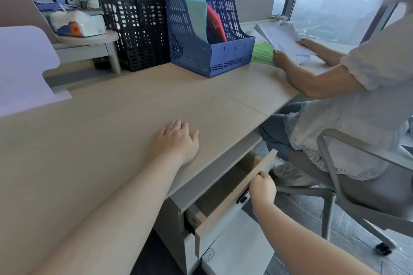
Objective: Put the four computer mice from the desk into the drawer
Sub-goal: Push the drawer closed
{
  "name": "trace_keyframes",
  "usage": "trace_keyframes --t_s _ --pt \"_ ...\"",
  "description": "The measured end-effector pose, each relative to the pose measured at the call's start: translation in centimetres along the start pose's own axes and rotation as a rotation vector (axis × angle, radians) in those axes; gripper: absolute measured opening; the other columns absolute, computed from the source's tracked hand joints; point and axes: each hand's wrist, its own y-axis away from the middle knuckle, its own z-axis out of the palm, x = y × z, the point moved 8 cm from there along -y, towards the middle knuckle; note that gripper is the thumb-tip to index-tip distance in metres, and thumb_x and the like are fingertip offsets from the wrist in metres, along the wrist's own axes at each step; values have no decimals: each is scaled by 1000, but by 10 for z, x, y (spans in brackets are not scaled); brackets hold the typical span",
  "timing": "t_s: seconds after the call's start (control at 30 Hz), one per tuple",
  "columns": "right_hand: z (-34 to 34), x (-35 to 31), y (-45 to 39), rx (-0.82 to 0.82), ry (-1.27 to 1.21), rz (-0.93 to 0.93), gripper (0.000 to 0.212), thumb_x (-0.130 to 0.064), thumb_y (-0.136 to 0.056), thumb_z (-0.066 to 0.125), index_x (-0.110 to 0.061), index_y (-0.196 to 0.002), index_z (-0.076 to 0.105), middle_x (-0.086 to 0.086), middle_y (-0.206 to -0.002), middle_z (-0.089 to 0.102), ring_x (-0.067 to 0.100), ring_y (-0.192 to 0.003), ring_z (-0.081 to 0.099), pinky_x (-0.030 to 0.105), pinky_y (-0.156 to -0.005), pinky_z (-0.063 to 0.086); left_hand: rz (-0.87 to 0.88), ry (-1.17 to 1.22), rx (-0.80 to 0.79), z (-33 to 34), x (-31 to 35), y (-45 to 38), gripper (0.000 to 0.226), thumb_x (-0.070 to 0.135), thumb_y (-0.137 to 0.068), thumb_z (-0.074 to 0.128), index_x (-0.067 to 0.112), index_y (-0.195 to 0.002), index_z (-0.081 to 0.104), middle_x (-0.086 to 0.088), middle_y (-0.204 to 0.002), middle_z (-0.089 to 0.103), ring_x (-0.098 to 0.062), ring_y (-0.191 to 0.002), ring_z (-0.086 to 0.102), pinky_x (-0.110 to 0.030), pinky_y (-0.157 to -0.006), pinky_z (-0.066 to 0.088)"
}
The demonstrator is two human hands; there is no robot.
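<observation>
The drawer (pixel 225 205) under the desk edge stands partly pulled out, and its inside is mostly dark and hidden. My right hand (pixel 263 187) grips the top edge of the drawer front. My left hand (pixel 176 138) rests flat on the light wooden desk (pixel 111 140), fingers apart, holding nothing. No computer mouse shows on the desk or in the visible part of the drawer.
A blue file rack (pixel 207 33) with folders and a black mesh rack (pixel 138 33) stand at the back of the desk. A person in a white top (pixel 348 100) sits on a grey chair (pixel 348 174) at the right, holding papers (pixel 283 38). A white partition (pixel 22 67) stands at the left.
</observation>
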Motion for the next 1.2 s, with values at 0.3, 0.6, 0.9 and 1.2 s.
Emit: trace_keyframes --t_s 0.3,0.6,0.9,1.2 --pt "45 -8 8 -136 37 -50 55 7 -82 27 -3 -134 44 23 -117 63 26 -76 50 35 -66 39 -8 11 31 1 -2 -3 61 47 -98 23 15 -150 23 -2 -161 17 -16 -149 11 -38 -122 10" --pt "58 -1 -4 -135 -15 -45 56 0 -89 30 -23 -136 51 2 -109 60 18 -75 54 26 -61 41 -10 0 38 2 -1 -4 62 48 -97 22 16 -150 22 -2 -161 16 -15 -149 10 -38 -122 9" --pt "63 -1 4 -144 53 -66 73 5 -83 29 -32 -145 37 -5 -97 64 13 -61 47 24 -58 39 -11 -15 38 1 0 -5 62 47 -97 22 15 -150 22 -2 -161 16 -16 -149 10 -38 -123 9" --pt "56 -25 3 -166 461 -229 30 4 -84 32 -7 -107 48 4 -72 50 29 -74 51 32 -58 38 -7 -1 29 0 2 -2 61 47 -98 22 15 -150 22 -2 -161 16 -15 -149 11 -36 -122 9"
